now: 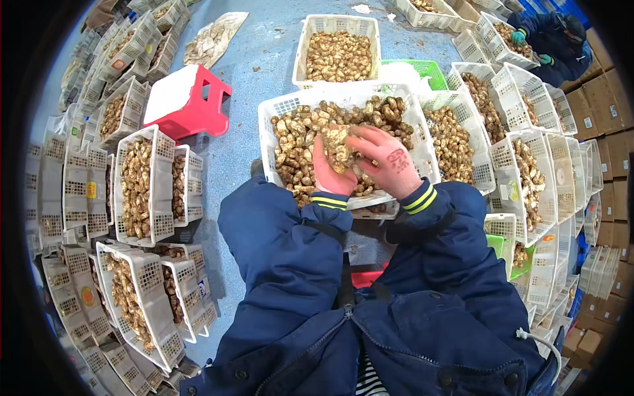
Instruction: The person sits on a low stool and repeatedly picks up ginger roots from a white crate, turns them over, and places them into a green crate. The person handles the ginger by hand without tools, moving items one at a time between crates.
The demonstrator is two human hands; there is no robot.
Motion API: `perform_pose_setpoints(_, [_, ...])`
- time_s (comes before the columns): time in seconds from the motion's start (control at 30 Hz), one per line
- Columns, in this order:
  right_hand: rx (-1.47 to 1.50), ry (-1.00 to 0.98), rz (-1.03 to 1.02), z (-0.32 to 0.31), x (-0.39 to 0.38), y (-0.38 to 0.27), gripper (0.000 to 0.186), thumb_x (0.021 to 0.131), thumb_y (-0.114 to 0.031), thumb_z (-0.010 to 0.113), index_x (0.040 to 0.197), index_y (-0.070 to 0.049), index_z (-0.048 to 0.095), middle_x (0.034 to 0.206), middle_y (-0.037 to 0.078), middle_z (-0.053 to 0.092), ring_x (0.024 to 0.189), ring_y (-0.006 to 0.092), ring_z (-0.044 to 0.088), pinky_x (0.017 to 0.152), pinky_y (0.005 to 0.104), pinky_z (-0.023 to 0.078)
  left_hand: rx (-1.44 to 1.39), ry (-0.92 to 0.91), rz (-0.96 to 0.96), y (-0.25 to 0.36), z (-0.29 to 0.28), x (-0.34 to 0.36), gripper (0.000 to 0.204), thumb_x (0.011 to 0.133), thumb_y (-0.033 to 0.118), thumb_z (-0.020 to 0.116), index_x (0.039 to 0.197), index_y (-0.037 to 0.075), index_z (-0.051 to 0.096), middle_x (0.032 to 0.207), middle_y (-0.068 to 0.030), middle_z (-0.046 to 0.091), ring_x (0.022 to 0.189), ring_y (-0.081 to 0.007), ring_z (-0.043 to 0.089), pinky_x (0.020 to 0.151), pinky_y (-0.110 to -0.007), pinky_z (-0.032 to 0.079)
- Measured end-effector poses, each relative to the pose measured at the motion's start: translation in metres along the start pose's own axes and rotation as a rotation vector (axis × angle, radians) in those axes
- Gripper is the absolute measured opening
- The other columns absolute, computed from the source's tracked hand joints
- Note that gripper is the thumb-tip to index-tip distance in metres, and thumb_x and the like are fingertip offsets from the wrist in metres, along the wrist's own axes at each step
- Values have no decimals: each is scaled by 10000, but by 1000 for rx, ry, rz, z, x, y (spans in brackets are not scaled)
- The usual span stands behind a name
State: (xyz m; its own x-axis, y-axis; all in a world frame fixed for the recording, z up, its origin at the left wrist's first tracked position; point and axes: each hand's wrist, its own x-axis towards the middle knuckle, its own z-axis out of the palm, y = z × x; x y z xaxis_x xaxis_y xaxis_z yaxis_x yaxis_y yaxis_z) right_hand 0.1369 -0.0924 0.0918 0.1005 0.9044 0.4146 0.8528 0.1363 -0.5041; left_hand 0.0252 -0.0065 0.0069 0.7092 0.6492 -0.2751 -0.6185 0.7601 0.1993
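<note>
Both my hands wear pink gloves and meet over a white perforated crate (pixel 266 142) heaped with small, lumpy, brown-and-cream pieces (pixel 294 148). I cannot make out what kind of produce they are. A pale clump of these pieces (pixel 339 146) is held up just above the heap. My left hand (pixel 328 173) cups it from the near left side, with its fingers partly hidden behind the clump. From the right, my right hand (pixel 389 162) closes its fingers and thumb on the same clump. A red mark shows on the back of that glove.
Another filled white crate (pixel 300 63) stands beyond mine, beside a green crate (pixel 432 71). A red stool with a white top (pixel 173 96) stands to the left. Filled crates (pixel 153 198) line both sides. At the far right, a person in dark clothes (pixel 561 49) works over a crate.
</note>
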Motion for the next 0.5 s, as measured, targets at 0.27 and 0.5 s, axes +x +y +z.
perform_pose_setpoints(0.27, [786, 89, 507, -9, 1, 0, 476, 892, -22, 620, 1354, -37, 508, 1136, 105, 641, 1029, 187, 624, 846, 340, 506, 5, -20, -64, -1, -3, 8, 527, 989, 501, 375, 1330, 123, 510, 1274, -73, 599, 1149, -280, 581, 942, -447, 496])
perform_pose_setpoints(0.5, [1532, 165, 609, -23, 2, 13, 658, 915, -159, 630, 1469, -4, 311, 1198, 171, 607, 1014, 248, 631, 851, 358, 514, -35, -2, -182, 3, 14, 2, 567, 954, 577, 373, 1312, 169, 539, 1268, -100, 608, 1114, -313, 600, 880, -524, 515])
